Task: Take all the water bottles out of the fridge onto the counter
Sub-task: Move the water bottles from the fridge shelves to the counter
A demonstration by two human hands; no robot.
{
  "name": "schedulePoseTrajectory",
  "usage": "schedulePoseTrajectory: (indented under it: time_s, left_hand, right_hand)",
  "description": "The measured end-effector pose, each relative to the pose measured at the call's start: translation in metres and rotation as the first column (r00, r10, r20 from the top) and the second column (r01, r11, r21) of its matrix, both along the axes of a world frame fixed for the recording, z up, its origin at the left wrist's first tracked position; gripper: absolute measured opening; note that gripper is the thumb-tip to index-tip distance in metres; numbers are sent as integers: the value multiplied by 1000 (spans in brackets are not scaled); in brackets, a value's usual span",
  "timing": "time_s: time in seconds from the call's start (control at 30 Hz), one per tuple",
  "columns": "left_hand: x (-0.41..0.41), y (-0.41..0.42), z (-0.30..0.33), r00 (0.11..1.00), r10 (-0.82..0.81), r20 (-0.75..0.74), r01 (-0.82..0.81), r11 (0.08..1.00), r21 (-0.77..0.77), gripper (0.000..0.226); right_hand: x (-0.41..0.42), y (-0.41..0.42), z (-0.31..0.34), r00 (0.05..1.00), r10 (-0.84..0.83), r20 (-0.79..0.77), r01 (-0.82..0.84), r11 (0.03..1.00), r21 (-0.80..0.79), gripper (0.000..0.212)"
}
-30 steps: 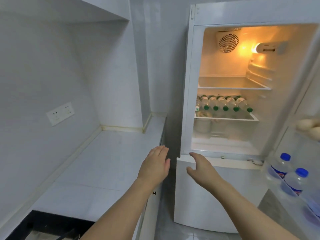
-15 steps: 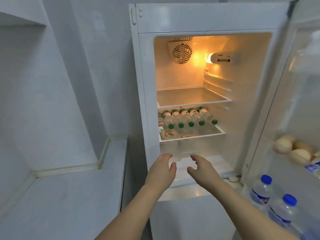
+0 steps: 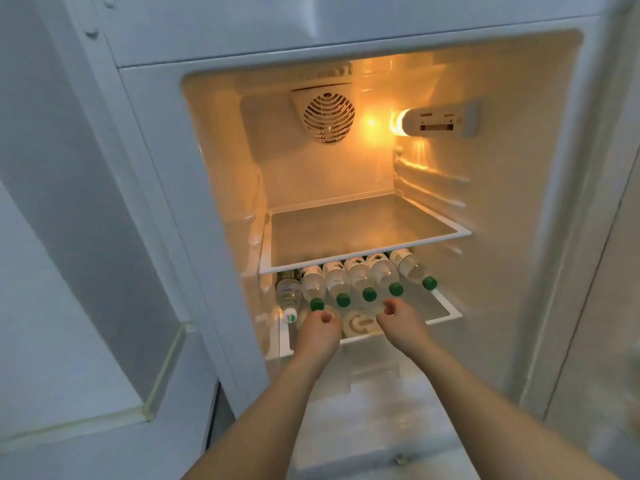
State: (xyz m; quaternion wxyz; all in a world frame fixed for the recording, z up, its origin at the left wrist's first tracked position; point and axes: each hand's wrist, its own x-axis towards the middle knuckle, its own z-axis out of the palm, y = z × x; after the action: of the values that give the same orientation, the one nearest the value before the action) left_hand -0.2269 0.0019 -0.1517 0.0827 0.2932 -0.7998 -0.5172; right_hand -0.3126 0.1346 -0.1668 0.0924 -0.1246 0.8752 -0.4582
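Several clear water bottles lie side by side on the fridge's lower glass shelf, green caps facing me. One more bottle with a white cap lies at the far left. My left hand reaches in just below the leftmost green cap, fingers loosely curled and holding nothing. In front of the fourth green cap is my right hand, also loosely curled and holding nothing. The pale counter lies at the lower left.
The upper glass shelf holds nothing. A fan vent and a lit control box sit at the back top. The open fridge door stands blurred at the right. A wall corner and counter trim border the fridge's left side.
The view has moved in close to the fridge. Both hands have gone from the fridge's lower front edge up into the compartment, to the bottle caps, and their fingers have curled.
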Motion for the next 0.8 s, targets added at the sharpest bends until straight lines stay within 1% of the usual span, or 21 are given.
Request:
schedulePoseTrajectory:
  time_s: [0.13, 0.23, 0.27, 0.33, 0.43, 0.53, 0.63, 0.8]
  left_hand:
    - [-50, -9, -9, 998, 11, 58, -13, 999, 39, 13]
    - [-86, -17, -27, 995, 0, 96, -14, 990, 142, 18]
    - [-98, -19, -33, 994, 12, 112, -29, 988, 153, 19]
    - [-114, -22, -39, 987, 68, 149, -88, 987, 133, 26]
    - [-135, -29, -47, 974, 157, 162, -176, 978, 110, 43]
    - [-141, -33, -54, 973, 167, 161, -167, 986, -10, 52]
    - [-147, -34, -60, 976, 150, 160, -131, 984, -122, 47]
    - [-153, -32, -58, 970, 130, 208, -66, 955, -288, 41]
  right_hand:
    - [-47, -14, -14, 999, -25, 41, 27, 998, -56, 44]
    - [-72, -25, -30, 997, -79, 27, 82, 985, -149, 37]
    - [-79, -30, -36, 996, -86, 30, 89, 983, -158, 37]
    - [-88, -40, -43, 995, -83, 47, 89, 986, -144, 38]
    - [-105, -53, -50, 994, -88, 63, 91, 995, -46, 37]
    - [-117, -59, -54, 988, -102, 112, 99, 995, 28, 46]
    - [-126, -64, -57, 981, -100, 166, 97, 995, 30, 61]
    - [-130, -66, -56, 979, -126, 161, 120, 992, 49, 59]
